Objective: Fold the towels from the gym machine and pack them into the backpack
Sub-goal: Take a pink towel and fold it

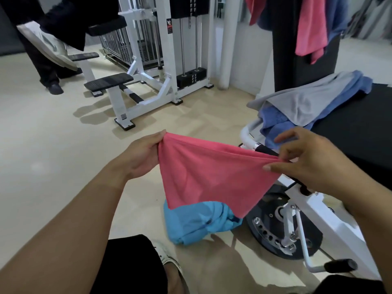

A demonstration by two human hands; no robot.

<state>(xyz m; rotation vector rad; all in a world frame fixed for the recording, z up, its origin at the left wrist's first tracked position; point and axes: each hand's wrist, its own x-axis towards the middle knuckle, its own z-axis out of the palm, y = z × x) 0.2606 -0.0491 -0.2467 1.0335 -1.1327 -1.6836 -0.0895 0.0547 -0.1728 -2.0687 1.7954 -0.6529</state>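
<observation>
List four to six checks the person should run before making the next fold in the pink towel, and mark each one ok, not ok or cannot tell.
1. Left hand grips one top corner of the pink cloth towel: ok.
2. Right hand pinches the other top corner: ok.
3. Top edge taut: not ok, it sags between the hands.
4. Towel hangs clear of the floor: ok.
5. Light blue fabric backpack within reach, below the towel: ok.
6. Backpack opening unzipped: cannot tell, the towel hides part of it.
</observation>
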